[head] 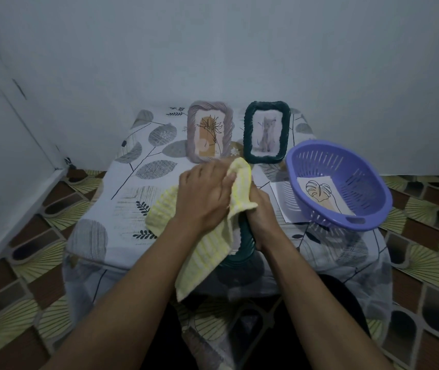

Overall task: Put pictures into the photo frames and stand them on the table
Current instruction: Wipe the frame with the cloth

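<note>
- Centrally in the head view, the left hand (205,193) clutches a bunched yellow cloth (207,249), fingers curled into it, and presses it against the held frame (243,244).
- The right hand (263,212) grasps that dark green held frame by its right edge. The frame is tilted over the near edge of the table (138,188), and the cloth mostly covers it.
- At the far side two frames stand upright and just apart: a mauve frame (210,132) with a plant drawing on the left, and a standing green frame (266,132) with a cat picture on the right.
- On the right a purple basket (357,180) holds a leaf picture (322,194) and rests partly on a white sheet (279,198).
- A leaf-print cover drapes the table.
</note>
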Demonstrator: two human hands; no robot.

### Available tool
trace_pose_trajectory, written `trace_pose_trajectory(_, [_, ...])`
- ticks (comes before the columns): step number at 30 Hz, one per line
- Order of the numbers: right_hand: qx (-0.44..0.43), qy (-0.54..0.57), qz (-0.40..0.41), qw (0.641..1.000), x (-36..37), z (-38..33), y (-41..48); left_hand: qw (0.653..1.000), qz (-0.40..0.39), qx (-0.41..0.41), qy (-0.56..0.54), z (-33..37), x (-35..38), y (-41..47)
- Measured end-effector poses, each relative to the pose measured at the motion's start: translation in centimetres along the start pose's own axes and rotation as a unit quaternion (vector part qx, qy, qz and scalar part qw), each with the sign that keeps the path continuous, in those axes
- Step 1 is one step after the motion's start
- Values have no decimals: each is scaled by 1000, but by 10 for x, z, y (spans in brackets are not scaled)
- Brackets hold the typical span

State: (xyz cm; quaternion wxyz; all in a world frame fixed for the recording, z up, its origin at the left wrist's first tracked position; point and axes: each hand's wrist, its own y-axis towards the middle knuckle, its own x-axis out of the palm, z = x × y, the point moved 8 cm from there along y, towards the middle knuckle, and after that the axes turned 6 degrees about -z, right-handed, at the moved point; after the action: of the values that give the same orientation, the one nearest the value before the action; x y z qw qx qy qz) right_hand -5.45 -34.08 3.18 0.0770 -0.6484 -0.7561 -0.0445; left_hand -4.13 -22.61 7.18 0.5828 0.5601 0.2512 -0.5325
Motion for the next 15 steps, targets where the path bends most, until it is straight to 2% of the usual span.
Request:
trace_pose_trajectory(2, [15, 23, 17, 999, -5, 1, 3, 995, -1, -101, -24, -19, 1, -1])
trace_pose_trajectory(5, [8, 18, 43, 999, -10, -2, 6, 985, 9, -143, -101, -25, 5, -9])
trace_pose_trajectory(7, [3, 17, 60, 998, -12, -4, 7, 990, -30, -104, -92, -11, 15, -13])
trace_pose_trajectory(10, [14, 4, 112, 994, -21, -8, 12, 993, -110, 41, -31, 25, 39, -23])
trace_pose_trajectory(12, [8, 23, 143, 989, -32, -12, 18, 984, -125, 122, -15, 36, 48, -34])
trace_pose_trajectory(15, [16, 36, 186, 982, -50, -14, 16, 978, -114, 175, -8, 30, 50, -46])
